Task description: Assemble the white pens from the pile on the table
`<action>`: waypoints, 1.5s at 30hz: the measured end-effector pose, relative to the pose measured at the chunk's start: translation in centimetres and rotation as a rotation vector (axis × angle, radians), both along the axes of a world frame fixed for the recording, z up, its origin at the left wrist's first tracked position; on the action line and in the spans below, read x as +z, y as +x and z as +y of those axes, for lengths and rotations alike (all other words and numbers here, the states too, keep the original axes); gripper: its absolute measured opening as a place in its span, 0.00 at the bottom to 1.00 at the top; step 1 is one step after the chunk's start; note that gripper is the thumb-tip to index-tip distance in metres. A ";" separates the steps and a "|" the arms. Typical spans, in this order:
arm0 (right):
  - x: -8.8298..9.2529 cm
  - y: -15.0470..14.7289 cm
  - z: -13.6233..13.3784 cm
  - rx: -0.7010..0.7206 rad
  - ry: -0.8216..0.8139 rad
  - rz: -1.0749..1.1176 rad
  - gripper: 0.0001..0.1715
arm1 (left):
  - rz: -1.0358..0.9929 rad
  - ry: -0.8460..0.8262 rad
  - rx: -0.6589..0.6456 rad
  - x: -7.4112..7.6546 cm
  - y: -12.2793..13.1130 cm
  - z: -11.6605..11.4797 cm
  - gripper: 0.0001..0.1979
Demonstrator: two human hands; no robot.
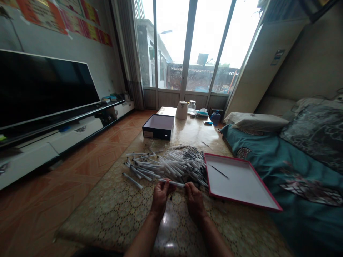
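Between my two hands a white pen barrel (177, 184) lies level, just above the near part of the table. My left hand (160, 194) pinches its left end, and my right hand (193, 196) pinches the right end. Right beyond them spreads a heap of similar white pen barrels (174, 162), some with dark ends. Thin dark refills (197, 152) are mixed in at the heap's far right side. A small dark piece (171, 197) rests on the tablecloth between my hands. A single dark refill (220, 172) lies in the shallow red-rimmed box lid (243, 180) on the right.
A dark open box (158, 132) stands beyond the heap on the patterned table (112, 210). Farther back are a pale kettle (182, 110), a glass jar (191, 106) and a tissue pack (202, 112). A sofa with a teal cover (257, 150) borders the table's right side.
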State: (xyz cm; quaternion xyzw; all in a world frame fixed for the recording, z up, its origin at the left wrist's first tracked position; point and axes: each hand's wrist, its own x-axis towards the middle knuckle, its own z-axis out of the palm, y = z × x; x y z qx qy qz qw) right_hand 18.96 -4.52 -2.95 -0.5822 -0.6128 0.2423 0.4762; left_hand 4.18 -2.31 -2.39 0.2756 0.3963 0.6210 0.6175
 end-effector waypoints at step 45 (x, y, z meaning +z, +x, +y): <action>0.2 0.1 0.0 0.009 0.011 0.127 0.13 | -0.023 0.008 0.000 -0.3 0.0 0.1 0.16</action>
